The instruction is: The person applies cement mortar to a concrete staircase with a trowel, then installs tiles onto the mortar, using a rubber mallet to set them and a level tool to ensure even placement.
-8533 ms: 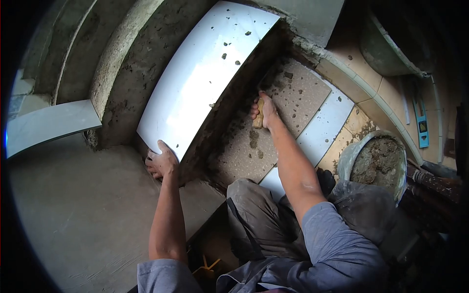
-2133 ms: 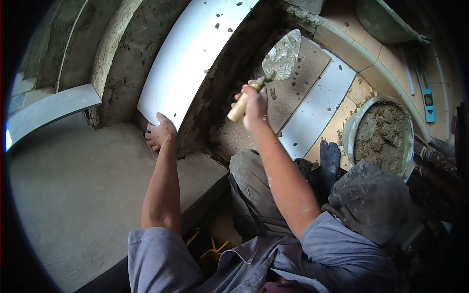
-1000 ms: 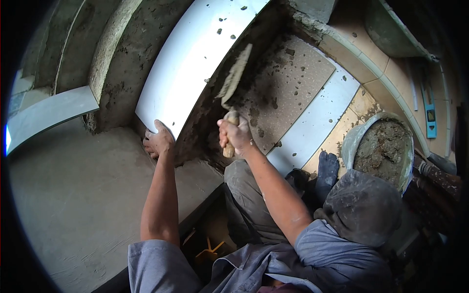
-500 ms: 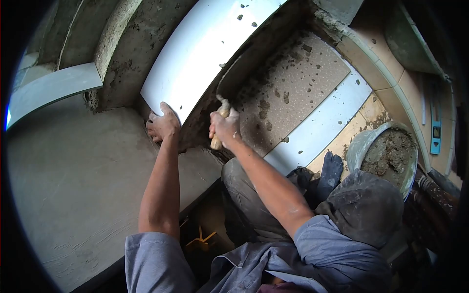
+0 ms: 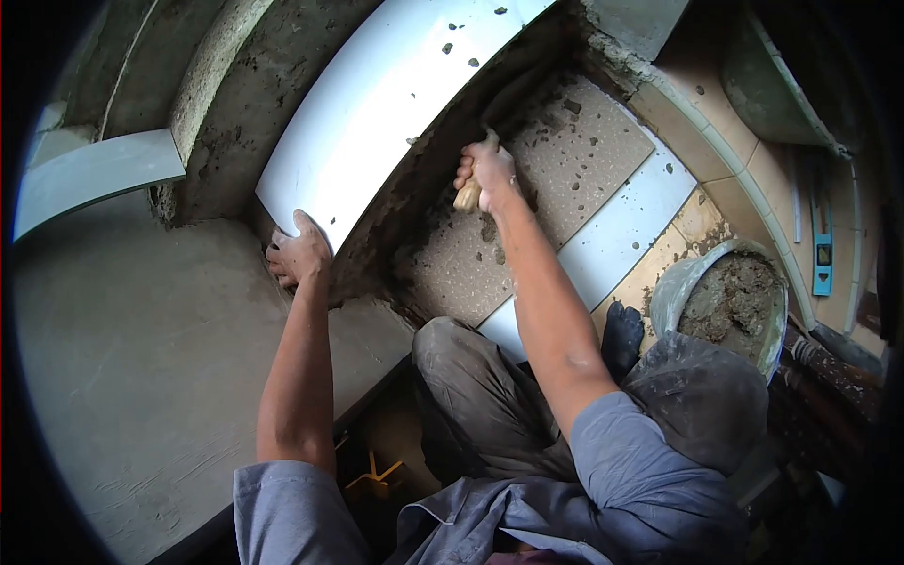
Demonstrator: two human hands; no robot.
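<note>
My left hand (image 5: pixel 299 250) grips the near end of a long white tile (image 5: pixel 367 113), thumb on its face and fingers curled at its corner. Specks of mortar lie on that tile. Wrapped in my right hand (image 5: pixel 492 174) is the wooden handle of a trowel (image 5: pixel 468 196); its blade is mostly lost in the shadow below the tile's long edge. Wet mortar (image 5: pixel 377 231) coats the riser beneath the tile. Under my right hand, a brown speckled board (image 5: pixel 584 169) with mortar lumps lies on the lower step, partly over a white tile (image 5: pixel 626 231).
A bucket of mortar (image 5: pixel 678 292) stands to the right on beige tiles. Beyond it a blue spirit level (image 5: pixel 822 250) leans by the wall tiles. At left are a grey cement surface (image 5: pixel 141 348) and another pale tile (image 5: pixel 104 174). My bent knee (image 5: pixel 452 358) is close below.
My right hand has moved forward and right with the trowel, along the tile's long edge. My left hand stays on the tile's near end. The view has shifted slightly.
</note>
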